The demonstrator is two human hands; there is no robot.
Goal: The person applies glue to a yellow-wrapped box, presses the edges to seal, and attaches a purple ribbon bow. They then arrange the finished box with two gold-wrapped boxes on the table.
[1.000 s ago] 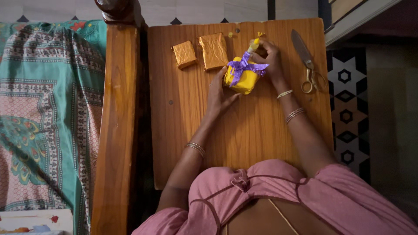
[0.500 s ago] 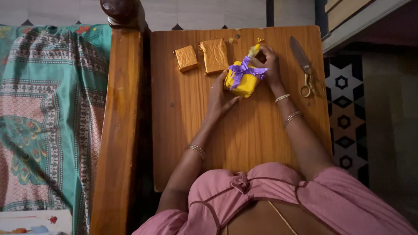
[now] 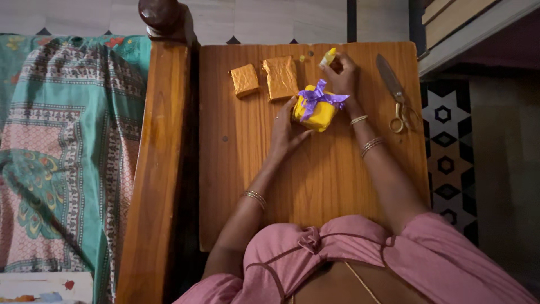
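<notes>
Two hands are on the job, and both are mine. Nearest me, my left hand (image 3: 286, 130) lies flat on the board (image 3: 320, 180) with fingers spread and loose, its fingertips touching the near left side of the yellow box (image 3: 318, 115); it grips nothing, it only steadies. The box sits just beyond those fingertips, between my two hands, toward the far part of the board. It is fully wrapped in yellow, and a purple ribbon (image 3: 318, 98) crosses its top with a bow already showing, so I judge the wrapping done and the tying close to finished; what is left looks like snugging or tidying the bow.

My right forearm runs up along the right side of the box, wrist bent inward, bangles on it. My right hand (image 3: 342, 72) is just past the box, pinched shut on a small yellow piece (image 3: 328, 56); what that piece is I cannot tell.

To the left of my right hand, beyond the left one, lie two gold packets (image 3: 267, 79), side by side and apart from the box. Scissors (image 3: 395, 94) rest well to the right, untouched.
</notes>
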